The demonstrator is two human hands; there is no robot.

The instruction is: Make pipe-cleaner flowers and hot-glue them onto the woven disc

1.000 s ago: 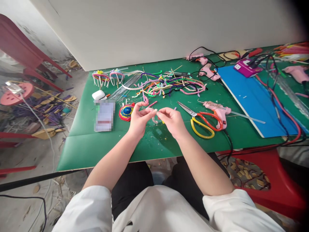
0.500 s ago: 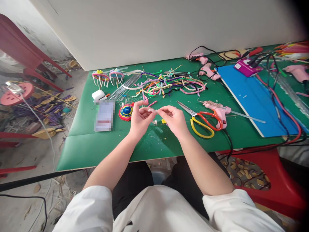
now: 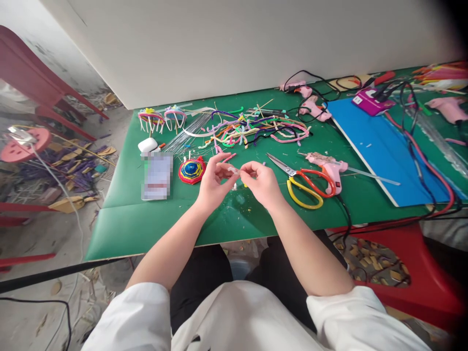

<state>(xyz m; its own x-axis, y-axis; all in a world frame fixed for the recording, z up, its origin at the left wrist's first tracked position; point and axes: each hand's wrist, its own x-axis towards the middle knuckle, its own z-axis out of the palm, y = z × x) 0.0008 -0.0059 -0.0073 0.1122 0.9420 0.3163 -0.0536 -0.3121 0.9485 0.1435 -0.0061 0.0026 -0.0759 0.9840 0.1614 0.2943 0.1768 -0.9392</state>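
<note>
My left hand (image 3: 215, 182) is closed in a pinch on a small whitish piece (image 3: 233, 170), perhaps a bit of pipe cleaner; it is too small to be sure. The fingertips of my right hand (image 3: 262, 183) pinch its other end, so both hands meet over the green table (image 3: 146, 224). Left of my left hand lies a round disc wound in red, yellow and blue (image 3: 190, 170). Scissors (image 3: 297, 176) with one red and one yellow handle lie open to the right of my right hand. Small white and yellow bits lie under my fingers.
A pink glue gun (image 3: 327, 165) with a glue stick lies beyond the scissors. Colourful pipe cleaners (image 3: 252, 130) and thin wires (image 3: 190, 131) spread behind my hands. Two small decorated umbrella shapes (image 3: 151, 118), a white case (image 3: 147, 145) and a blurred rectangle (image 3: 157, 175) are at left; a blue board (image 3: 380, 151) is at right.
Both hands stay together in front of me, with small shifts of the fingers around the whitish piece. My view has tilted very slightly; the things on the table stay in place.
</note>
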